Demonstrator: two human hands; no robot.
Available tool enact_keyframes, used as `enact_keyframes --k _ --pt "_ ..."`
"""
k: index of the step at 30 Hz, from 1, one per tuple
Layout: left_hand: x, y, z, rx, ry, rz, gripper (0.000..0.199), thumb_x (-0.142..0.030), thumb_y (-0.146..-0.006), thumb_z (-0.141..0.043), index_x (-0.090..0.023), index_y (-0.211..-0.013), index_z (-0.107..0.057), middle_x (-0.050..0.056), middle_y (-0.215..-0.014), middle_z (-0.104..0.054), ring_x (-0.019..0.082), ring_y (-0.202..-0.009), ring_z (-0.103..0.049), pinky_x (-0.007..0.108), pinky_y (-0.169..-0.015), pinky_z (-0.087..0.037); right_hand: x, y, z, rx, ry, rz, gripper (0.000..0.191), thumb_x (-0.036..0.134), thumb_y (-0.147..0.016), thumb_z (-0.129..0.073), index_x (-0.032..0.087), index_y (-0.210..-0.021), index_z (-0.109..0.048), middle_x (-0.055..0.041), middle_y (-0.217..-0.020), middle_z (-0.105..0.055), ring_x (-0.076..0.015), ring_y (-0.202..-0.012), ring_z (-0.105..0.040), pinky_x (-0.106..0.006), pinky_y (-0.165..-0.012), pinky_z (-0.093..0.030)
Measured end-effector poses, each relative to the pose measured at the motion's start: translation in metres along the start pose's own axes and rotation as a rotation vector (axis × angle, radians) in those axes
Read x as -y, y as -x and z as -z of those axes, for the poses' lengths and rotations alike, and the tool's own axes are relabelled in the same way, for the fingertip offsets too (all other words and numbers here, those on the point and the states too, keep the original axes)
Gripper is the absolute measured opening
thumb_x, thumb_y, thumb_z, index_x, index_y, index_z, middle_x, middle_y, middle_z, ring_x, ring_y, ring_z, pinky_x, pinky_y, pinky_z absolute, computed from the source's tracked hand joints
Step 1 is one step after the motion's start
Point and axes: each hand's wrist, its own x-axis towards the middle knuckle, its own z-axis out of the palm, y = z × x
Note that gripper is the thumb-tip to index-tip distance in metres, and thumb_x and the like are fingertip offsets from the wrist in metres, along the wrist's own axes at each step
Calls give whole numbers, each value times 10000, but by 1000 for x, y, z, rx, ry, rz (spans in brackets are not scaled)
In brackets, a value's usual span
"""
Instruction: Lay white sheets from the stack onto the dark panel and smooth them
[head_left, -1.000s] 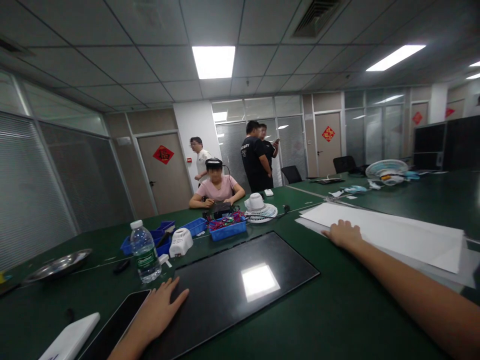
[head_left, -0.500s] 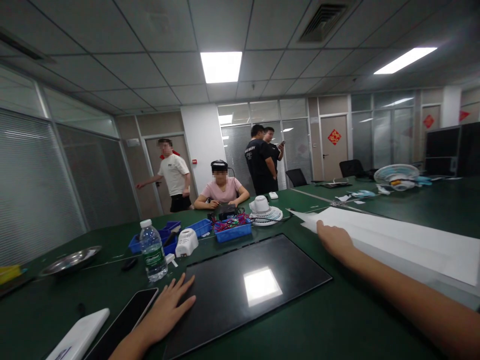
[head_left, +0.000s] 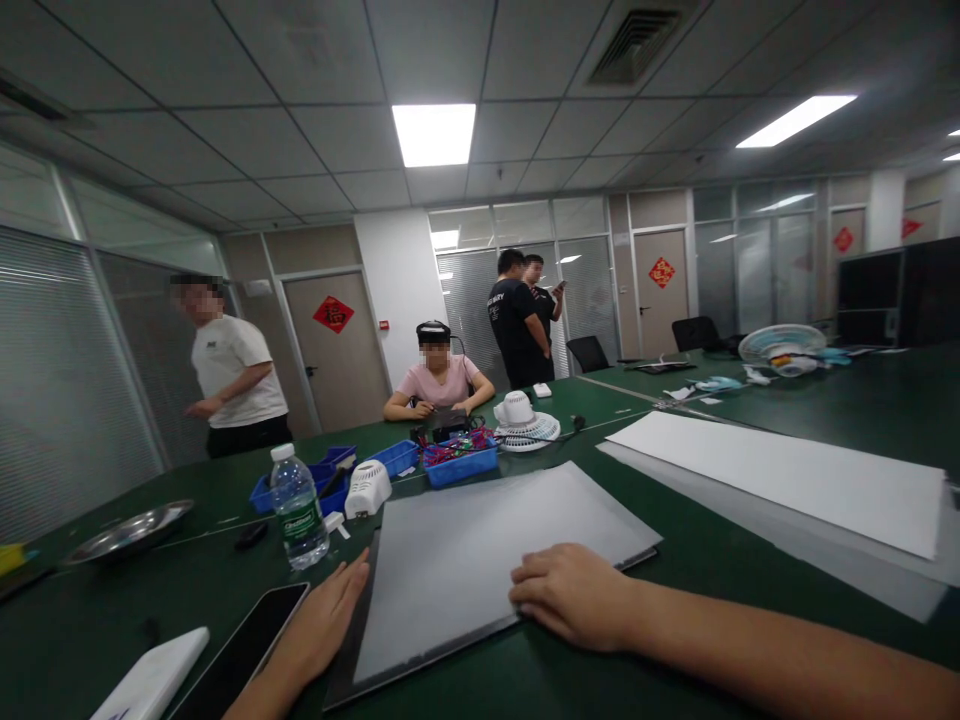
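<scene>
Head view: green tabletop (head_left: 697,545) carries all items listed. Person in a pink top (head_left: 442,375) is seated at its far side. Dark flat panel (head_left: 347,660) lies on the near part of the tabletop, between the two hands. A grey sheet (head_left: 457,570) lies over most of the panel; a dark strip remains visible along the panel's left side, with a narrower one at its right corner. To the right, apart from the panel, a white sheet (head_left: 772,480) rests partly over a translucent sheet (head_left: 862,562).

Right hand (head_left: 566,595): on the near edge of the grey sheet, palm down, fingers slightly bent; whether it pinches the sheet cannot be told. Left hand (head_left: 322,620): flattened, fingers extended and close together, at the panel's left edge; nothing seen in its grasp.

Black-screened phone (head_left: 247,645) lies just beside the left hand, with a white slab (head_left: 154,675) further left. Clear bottle (head_left: 300,515), green label, stands upright beyond the left hand. Blue tray (head_left: 460,474), holding tangled wires, sits beyond the panel's far edge. White vented housing (head_left: 367,488) lies between bottle and tray.
</scene>
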Motion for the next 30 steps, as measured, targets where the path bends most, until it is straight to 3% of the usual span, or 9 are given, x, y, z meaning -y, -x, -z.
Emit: enact_keyframes --k 4,8,12,14,17,20,22,25,30 --pt "-4 1 1 25 -23 2 779 -672 -924 -358 -172 -1514 -448 94 -1573 -453 343 -1487 -338 540 -1205 -304 1 0 0 -13 -41 47 355 444 -1009 -471 300 -1285 -642 -13 -1242 -689 -158 -1156 -622 -275 -1026 -435" --pt "-8 2 3 61 -60 -11 737 -624 -882 -474 -205 -1487 -491 89 -1585 -434 346 -1490 -325 529 -1204 -305 -41 4 5 -63 -16 -89 380 450 -1039 -427 328 -1360 -591 19 -1377 -621 -132 -1316 -518 -266 -1125 -364" --pt "-10 4 6 76 -80 -27 657 -572 -912 -442 -250 -1482 -499 63 -1600 -410 330 -1498 -311 535 -1201 -307 -125 34 18 -169 146 -552 443 398 -1007 -536 205 -1407 -531 -108 -1492 -489 -286 -1396 -419 -553 -1171 -290" --pt "-10 5 7 77 -85 -34 650 -556 -915 -442 -247 -1484 -497 61 -1601 -409 323 -1499 -310 524 -1207 -300 -164 65 25 -193 232 -817 510 403 -966 -614 205 -1422 -503 -122 -1552 -393 -336 -1425 -354 -626 -1168 -246" --pt "-11 6 8 74 -90 -36 642 -544 -915 -448 -244 -1480 -505 68 -1595 -423 322 -1494 -327 523 -1209 -295 -204 114 30 -134 293 -1178 521 429 -945 -644 198 -1395 -519 -125 -1520 -419 -345 -1386 -398 -633 -1130 -315" --pt "-11 7 8 71 -90 -34 639 -543 -912 -458 -245 -1475 -513 75 -1592 -433 321 -1493 -331 523 -1212 -289 -224 144 29 -16 273 -1397 450 472 -960 -615 176 -1298 -581 -116 -1351 -563 -287 -1214 -561 -550 -1019 -469" --pt "-11 7 7 72 -87 -32 639 -549 -914 -454 -248 -1474 -513 77 -1591 -437 323 -1493 -331 526 -1208 -298 -230 147 25 39 264 -1426 418 472 -969 -604 170 -1257 -598 -104 -1275 -604 -255 -1128 -606 -501 -959 -516" --pt "-10 7 7 73 -78 -33 642 -559 -921 -443 -244 -1477 -510 85 -1586 -444 336 -1489 -339 548 -1199 -309 -229 133 19 60 296 -1360 386 439 -972 -610 168 -1247 -601 -96 -1259 -609 -241 -1103 -614 -475 -936 -531" --pt "-12 7 6 62 -65 -35 652 -570 -919 -451 -233 -1474 -515 98 -1579 -453 350 -1486 -341 567 -1198 -306 -202 100 18 21 373 -1208 347 395 -970 -626 160 -1224 -608 -88 -1214 -625 -220 -1044 -634 -438 -890 -555"
